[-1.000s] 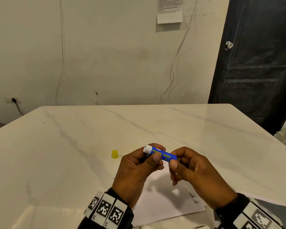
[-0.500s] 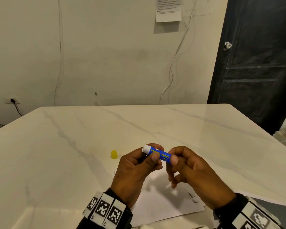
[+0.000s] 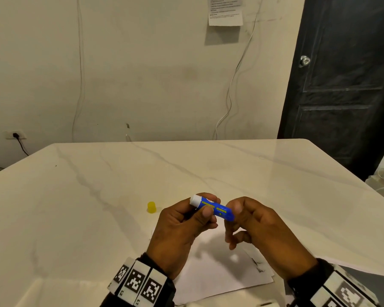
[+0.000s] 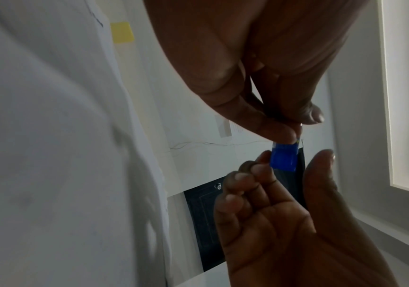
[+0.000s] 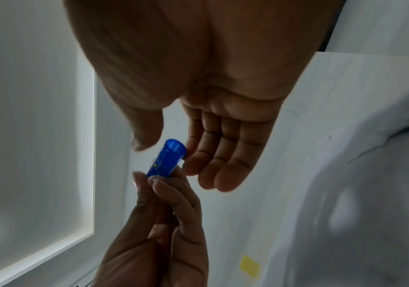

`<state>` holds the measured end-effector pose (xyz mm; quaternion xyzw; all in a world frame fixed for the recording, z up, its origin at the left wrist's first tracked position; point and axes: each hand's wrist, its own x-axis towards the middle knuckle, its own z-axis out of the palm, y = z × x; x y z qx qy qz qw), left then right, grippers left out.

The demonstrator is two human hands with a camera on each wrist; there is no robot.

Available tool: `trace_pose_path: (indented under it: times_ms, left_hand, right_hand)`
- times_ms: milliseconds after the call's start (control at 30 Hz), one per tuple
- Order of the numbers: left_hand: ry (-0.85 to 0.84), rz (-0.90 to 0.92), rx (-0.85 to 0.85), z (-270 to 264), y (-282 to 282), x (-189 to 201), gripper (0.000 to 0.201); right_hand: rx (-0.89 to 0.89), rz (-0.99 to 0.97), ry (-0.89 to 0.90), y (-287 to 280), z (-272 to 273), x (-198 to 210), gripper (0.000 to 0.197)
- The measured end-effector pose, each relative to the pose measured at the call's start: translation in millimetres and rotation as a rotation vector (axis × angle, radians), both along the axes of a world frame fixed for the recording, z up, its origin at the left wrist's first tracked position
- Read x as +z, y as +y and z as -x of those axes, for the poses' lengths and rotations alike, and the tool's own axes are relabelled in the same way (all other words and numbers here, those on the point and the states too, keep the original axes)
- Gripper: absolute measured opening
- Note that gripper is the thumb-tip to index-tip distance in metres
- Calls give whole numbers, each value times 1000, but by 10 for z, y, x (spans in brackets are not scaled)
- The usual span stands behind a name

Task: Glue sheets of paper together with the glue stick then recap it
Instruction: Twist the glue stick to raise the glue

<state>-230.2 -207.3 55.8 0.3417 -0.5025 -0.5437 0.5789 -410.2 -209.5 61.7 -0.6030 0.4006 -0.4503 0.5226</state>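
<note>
I hold a blue glue stick (image 3: pixel 216 210) level above the table, its uncapped white tip pointing up and left. My left hand (image 3: pixel 206 207) pinches its barrel between thumb and fingers. My right hand (image 3: pixel 233 218) is at the blue base end (image 5: pixel 171 155), where its nearly straight fingertips (image 4: pixel 259 165) touch the base. The right thumb (image 4: pixel 321 161) stands a small gap away from it. The yellow cap (image 3: pixel 151 207) stands alone on the table to the left of my hands. White paper sheets (image 3: pixel 220 273) lie under my hands, partly hidden by them.
The marble table (image 3: pixel 98 207) stretches away to a wall. A black door (image 3: pixel 341 85) stands at the right, beyond the table corner. Cables hang down the wall, and a plug sits in a socket (image 3: pixel 15 135) at the far left.
My right thumb and finger pinched the stick's base earlier. They have now loosened, and the thumb has come off. My left hand keeps the same hold and the stick has barely moved.
</note>
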Motion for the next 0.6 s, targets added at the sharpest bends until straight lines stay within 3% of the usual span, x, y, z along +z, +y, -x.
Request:
trace_pose_path:
  times_ms: [133, 333, 500, 600]
  left_hand:
    - [-3, -1, 9, -16, -2, -3, 29]
    - [-24, 17, -18, -1, -6, -28, 54]
    - [-28, 26, -27, -14, -19, -38, 53]
    - [-40, 22, -12, -27, -30, -38, 39]
  right_hand:
    - [-38, 109, 129, -17, 49, -26, 34]
    - [28, 37, 62, 2, 9, -23, 37]
    - [75, -13, -13, 1, 0, -22, 40]
    - [39, 19, -25, -15, 9, -28, 30]
